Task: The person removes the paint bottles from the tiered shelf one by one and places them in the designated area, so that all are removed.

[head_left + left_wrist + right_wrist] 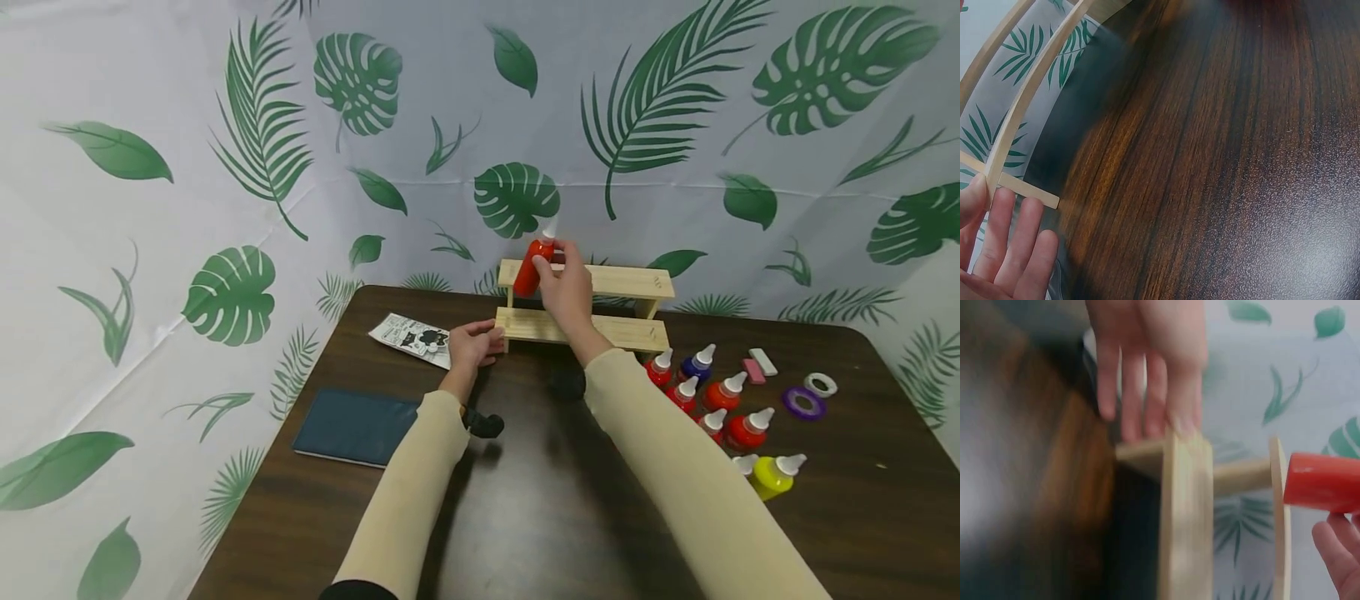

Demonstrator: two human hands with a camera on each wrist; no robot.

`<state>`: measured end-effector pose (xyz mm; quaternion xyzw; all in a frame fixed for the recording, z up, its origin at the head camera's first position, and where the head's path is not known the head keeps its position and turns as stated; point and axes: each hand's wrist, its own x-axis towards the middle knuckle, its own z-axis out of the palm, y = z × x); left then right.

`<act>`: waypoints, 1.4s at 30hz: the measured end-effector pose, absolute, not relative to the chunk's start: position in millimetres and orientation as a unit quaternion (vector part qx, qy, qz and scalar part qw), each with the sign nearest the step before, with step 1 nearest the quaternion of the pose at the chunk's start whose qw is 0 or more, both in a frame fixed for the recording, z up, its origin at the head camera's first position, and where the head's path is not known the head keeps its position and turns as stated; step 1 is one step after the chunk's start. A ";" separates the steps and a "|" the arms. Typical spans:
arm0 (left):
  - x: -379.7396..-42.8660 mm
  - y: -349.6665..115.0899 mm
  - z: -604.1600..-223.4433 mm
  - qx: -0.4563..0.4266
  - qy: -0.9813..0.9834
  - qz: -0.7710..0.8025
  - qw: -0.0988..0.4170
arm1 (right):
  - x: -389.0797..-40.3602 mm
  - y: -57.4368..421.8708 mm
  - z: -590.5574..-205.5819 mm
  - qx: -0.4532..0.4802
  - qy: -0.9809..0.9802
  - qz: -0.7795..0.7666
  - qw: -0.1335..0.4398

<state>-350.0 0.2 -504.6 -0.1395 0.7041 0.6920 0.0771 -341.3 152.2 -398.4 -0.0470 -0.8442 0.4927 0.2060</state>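
A small two-tier wooden rack (626, 333) stands at the back of the table. My left hand (471, 346) pinches the left end of its lower tier, thumb on one face and fingers on the other, as the left wrist view also shows. In my right hand (567, 287) is a red squeeze bottle (529, 268) with a white nozzle, gripped between thumb and fingers. That bottle is tilted a little and held at the left end of the upper tier; whether its base touches the wood I cannot tell. In the right wrist view, the bottle's red body (1324, 482) appears beside the upper board.
Several nozzle bottles, red, a blue one (697, 365) and a yellow one (772, 477), stand right of the rack. Beyond them lie a purple tape roll (804, 403), a white roll (821, 384) and a pink block (753, 372). Left are a printed sheet (411, 337) and a dark-blue folder (356, 427).
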 end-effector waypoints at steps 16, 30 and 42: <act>-346.8 0.7 -505.1 -0.121 0.710 0.690 0.071 | -194.7 159.6 -424.2 -0.015 -0.836 0.494 0.239; -343.0 2.5 -505.0 -0.122 0.708 0.692 0.068 | -101.3 206.6 -481.1 -0.113 -0.844 0.422 0.311; -343.6 2.3 -505.3 -0.123 0.708 0.693 0.064 | -97.0 226.0 -503.9 -0.177 -0.861 0.374 0.295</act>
